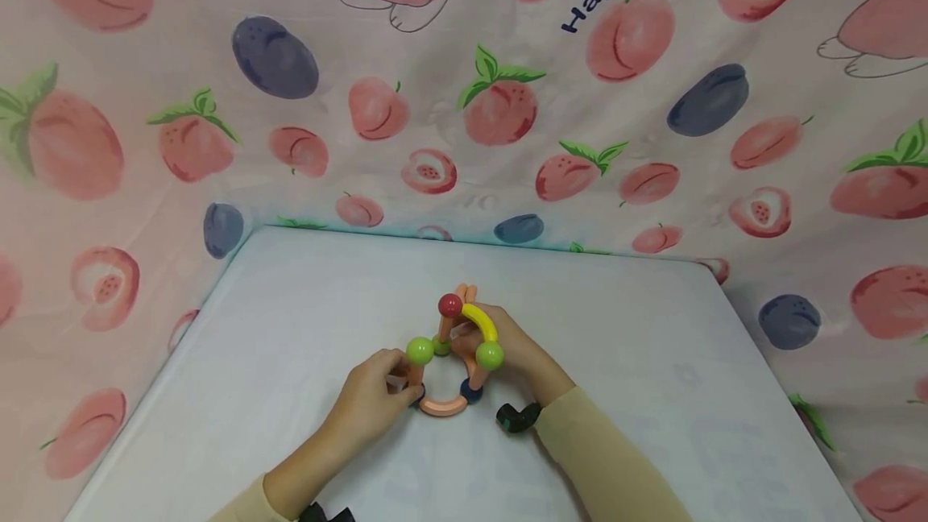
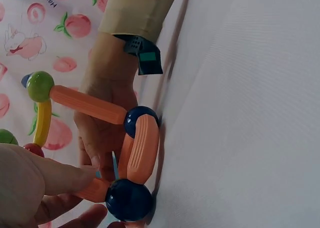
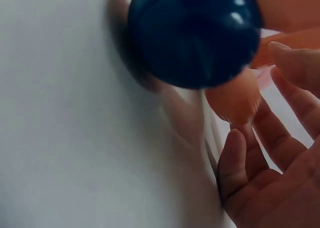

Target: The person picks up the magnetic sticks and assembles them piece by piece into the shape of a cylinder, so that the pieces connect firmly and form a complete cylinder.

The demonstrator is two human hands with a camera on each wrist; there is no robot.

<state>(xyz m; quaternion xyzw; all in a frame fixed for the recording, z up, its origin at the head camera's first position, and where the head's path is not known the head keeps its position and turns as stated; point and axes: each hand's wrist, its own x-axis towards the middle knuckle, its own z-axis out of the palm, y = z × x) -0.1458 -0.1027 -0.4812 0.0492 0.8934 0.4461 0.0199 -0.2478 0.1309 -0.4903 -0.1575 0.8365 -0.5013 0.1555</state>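
Observation:
A toy frame of magnetic sticks and balls [image 1: 444,407] stands on the white table, with orange sticks, dark blue balls at its base and green balls higher up. A red ball [image 1: 450,306] and a curved yellow stick [image 1: 484,321] form its top. My left hand [image 1: 373,393] pinches an upright orange stick [image 2: 92,190] on the left side, just above a dark blue ball [image 2: 129,200]. From the right, my right hand [image 1: 507,341] reaches behind the frame, fingers curled about its far side; the frame partly hides them. An orange stick [image 3: 235,97] lies by those fingers.
The white table [image 1: 326,288] spreads around the frame. Behind it hangs a fruit-print cloth [image 1: 435,103]. A black wrist device [image 1: 518,418] sits at the right sleeve, and another black device [image 1: 326,515] shows near the left sleeve.

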